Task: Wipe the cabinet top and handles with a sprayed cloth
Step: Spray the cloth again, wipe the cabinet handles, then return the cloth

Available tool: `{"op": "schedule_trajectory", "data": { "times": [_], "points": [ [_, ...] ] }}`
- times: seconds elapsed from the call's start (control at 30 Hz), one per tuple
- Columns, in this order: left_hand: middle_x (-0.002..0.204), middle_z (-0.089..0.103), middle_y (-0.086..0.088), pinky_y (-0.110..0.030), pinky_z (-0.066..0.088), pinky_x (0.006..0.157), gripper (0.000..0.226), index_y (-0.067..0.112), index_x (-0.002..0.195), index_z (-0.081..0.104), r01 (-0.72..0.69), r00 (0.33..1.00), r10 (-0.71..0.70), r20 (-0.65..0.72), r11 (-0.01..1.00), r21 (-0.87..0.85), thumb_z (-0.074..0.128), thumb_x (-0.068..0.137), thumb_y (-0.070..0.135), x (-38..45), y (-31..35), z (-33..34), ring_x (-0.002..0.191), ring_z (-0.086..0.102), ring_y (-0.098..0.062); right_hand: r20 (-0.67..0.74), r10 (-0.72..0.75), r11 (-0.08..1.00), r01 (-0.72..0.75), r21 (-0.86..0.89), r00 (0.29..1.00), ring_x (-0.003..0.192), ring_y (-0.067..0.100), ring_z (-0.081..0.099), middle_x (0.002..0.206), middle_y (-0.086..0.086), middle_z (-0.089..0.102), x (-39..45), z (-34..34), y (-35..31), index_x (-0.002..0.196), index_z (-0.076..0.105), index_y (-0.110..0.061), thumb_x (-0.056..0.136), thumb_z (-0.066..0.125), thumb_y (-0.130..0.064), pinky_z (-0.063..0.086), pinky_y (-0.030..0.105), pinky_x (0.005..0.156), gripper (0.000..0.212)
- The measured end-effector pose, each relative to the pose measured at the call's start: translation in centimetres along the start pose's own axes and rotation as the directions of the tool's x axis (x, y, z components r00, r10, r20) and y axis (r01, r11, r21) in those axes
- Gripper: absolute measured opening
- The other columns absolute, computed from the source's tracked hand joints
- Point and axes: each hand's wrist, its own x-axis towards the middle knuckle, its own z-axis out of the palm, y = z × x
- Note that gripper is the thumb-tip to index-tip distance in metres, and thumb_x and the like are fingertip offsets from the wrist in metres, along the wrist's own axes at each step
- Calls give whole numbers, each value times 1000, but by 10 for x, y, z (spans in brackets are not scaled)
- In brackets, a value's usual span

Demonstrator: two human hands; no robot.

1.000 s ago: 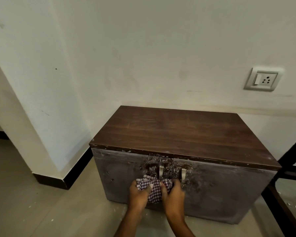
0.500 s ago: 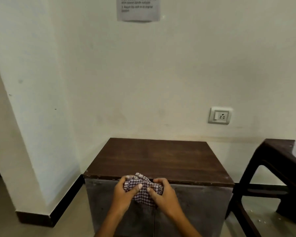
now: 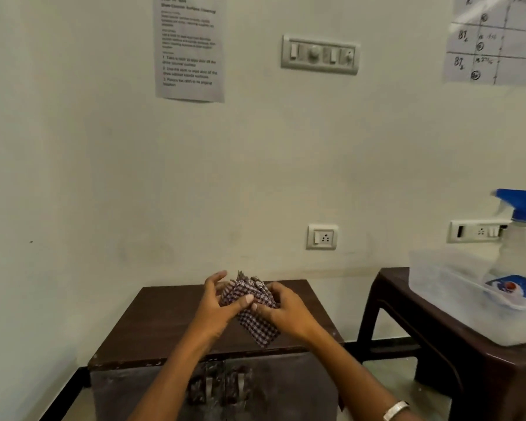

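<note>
You have the checked cloth [image 3: 252,311] bunched between both hands, held in the air above the cabinet top [image 3: 164,323], over its middle toward the front edge and not touching the wood. Your left hand [image 3: 217,305] curls around the cloth's left side, thumb pressed on the fabric, upper fingers partly spread. Your right hand [image 3: 286,309] closes on its right side, with a loose corner hanging below your palms. The two metal handles [image 3: 223,387] sit side by side at the middle of the cabinet front, under the top's front edge. A spray bottle [image 3: 516,253] stands in a clear plastic tub [image 3: 438,287] on the dark stool [image 3: 431,332] to the right.
</note>
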Motion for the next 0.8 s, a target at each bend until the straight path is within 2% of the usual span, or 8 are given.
{"op": "schedule_trajectory", "data": {
  "times": [0.07, 0.13, 0.23, 0.37, 0.5, 0.6, 0.7, 0.8],
  "points": [
    [121, 48, 3, -43, 50, 97, 82, 28, 134, 29, 115, 992, -113, 57, 993, -35, 79, 69, 35, 8, 4, 14, 112, 54, -18, -84, 13, 998, -8, 63, 996, 95, 13, 66, 106, 2, 67, 3, -13, -1, 112, 56, -14, 84, 71, -31, 57, 28, 80, 36],
    [124, 55, -5, -44, 51, 94, 69, 18, 133, 35, 228, 966, -213, 146, 969, -95, 72, 77, 35, 13, 8, 32, 110, 59, -22, -171, 57, 982, -24, 188, 984, 97, 17, 66, 108, 6, 66, 3, -27, -2, 110, 53, -16, 86, 69, -26, 58, 39, 85, 30],
    [110, 71, -9, -42, 52, 91, 36, 8, 120, 57, 287, 942, -222, 253, 922, -261, 62, 89, 25, 20, 20, 63, 103, 66, -24, -280, 125, 948, -31, 318, 952, 101, 19, 65, 112, 6, 64, 7, -54, -4, 113, 48, -17, 88, 66, -20, 57, 35, 86, 31],
    [108, 70, -14, -36, 55, 85, 24, 3, 113, 60, 266, 951, -182, 248, 894, -361, 59, 91, 13, 39, 41, 114, 99, 68, -24, -378, 186, 925, -31, 379, 907, 104, 21, 64, 118, 7, 63, 8, -96, 0, 121, 49, -16, 88, 66, -25, 56, 41, 89, 38],
    [105, 68, -13, -28, 58, 67, 19, 3, 112, 60, 219, 964, -156, 213, 925, -312, 54, 95, 9, 59, 65, 172, 90, 68, -20, -506, 203, 956, -59, 286, 839, 99, 19, 65, 111, 4, 65, 7, -149, -1, 117, 54, -13, 89, 65, -30, 57, 39, 86, 35],
    [108, 67, -12, -38, 57, 84, 25, 4, 117, 58, 181, 968, -129, 213, 953, -244, 54, 95, 15, 78, 75, 217, 97, 67, -24, -595, 223, 971, -120, 207, 772, 97, 21, 67, 108, 5, 67, 12, -195, 2, 116, 58, -10, 87, 65, -33, 57, 43, 86, 37],
    [113, 66, -11, -41, 55, 89, 32, 8, 122, 58, 128, 977, -95, 192, 978, -168, 61, 92, 20, 95, 85, 262, 98, 66, -23, -665, 276, 961, -214, 175, 694, 90, 25, 69, 100, 8, 71, 15, -239, 12, 103, 63, -9, 85, 68, -31, 57, 47, 83, 29],
    [119, 60, -13, -39, 53, 92, 44, 8, 126, 51, 205, 962, -155, 226, 955, -216, 67, 86, 13, 106, 97, 301, 103, 63, -26, -733, 297, 950, -264, 164, 612, 90, 27, 69, 101, 11, 71, 13, -277, 19, 99, 65, -7, 88, 66, -27, 58, 44, 83, 23]
  ]
}}
